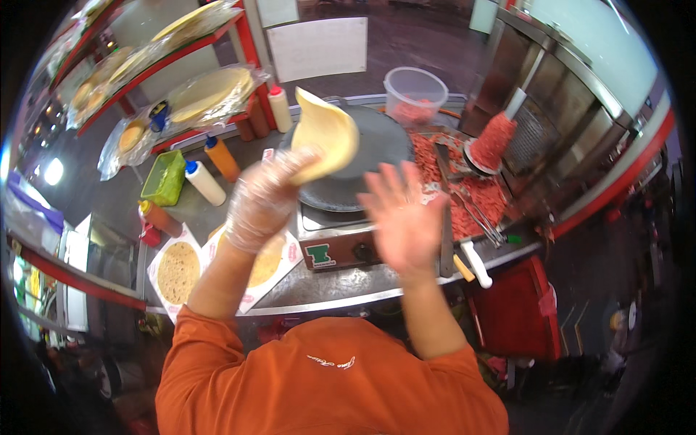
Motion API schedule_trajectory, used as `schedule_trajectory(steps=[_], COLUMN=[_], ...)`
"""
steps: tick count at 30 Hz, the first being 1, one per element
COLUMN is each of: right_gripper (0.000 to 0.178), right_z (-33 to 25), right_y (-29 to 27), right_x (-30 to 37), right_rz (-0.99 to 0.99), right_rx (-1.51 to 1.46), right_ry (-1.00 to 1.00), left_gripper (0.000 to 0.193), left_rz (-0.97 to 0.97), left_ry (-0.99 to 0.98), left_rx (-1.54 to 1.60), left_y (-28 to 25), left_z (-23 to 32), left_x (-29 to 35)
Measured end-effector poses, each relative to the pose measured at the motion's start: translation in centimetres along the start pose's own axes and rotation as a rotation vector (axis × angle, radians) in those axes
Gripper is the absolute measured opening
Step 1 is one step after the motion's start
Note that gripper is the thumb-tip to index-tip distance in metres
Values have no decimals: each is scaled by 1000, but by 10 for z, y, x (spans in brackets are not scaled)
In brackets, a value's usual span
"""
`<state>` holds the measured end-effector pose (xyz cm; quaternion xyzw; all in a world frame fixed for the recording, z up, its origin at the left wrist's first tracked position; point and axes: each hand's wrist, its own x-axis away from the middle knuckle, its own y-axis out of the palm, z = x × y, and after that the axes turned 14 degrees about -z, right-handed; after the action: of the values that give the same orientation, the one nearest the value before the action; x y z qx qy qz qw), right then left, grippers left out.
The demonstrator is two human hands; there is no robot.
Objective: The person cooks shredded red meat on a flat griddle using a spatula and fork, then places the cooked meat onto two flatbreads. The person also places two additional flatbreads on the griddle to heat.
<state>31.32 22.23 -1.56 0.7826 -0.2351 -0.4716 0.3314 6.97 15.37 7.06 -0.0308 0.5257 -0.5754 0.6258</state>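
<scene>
My left hand [261, 203], in a clear plastic glove, pinches a pale round flatbread [328, 138] by its lower edge. The bread hangs tilted and curled above the round dark griddle [384, 145], and its top flops over. Bare and with fingers spread, my right hand [406, 221] is raised in front of the griddle's right side, holding nothing. Beneath my left forearm, one browned flatbread [179, 272] lies on white paper. Another flatbread [267, 262] on paper is partly hidden by that arm.
Several squeeze bottles [206, 183] and a green basket [165, 178] stand on the left. At right are a tray of shredded meat [478, 203], a meat cone [493, 141], a white-handled knife [476, 264] and a clear bucket [415, 88]. Bagged flatbreads [214, 94] fill the shelves.
</scene>
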Motion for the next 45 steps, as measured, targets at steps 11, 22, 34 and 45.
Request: schedule_trajectory(steps=[11,22,34,45], right_gripper=[64,61,65,66], right_z=[74,62,52,37], right_y=[19,38,38,40], right_x=[51,64,78,69], right_rz=[324,243,365,269], right_rx=[-232,-122,-126,-357], right_ry=[204,154,189,250], left_gripper=[72,78,69,67], left_rz=[-442,-601,-573,-928], left_ry=[-191,-46,88,179], left_rx=[-16,128,36,-226], left_y=[49,39,38,27], left_z=[56,50,66,74], left_x=[63,63,58,39])
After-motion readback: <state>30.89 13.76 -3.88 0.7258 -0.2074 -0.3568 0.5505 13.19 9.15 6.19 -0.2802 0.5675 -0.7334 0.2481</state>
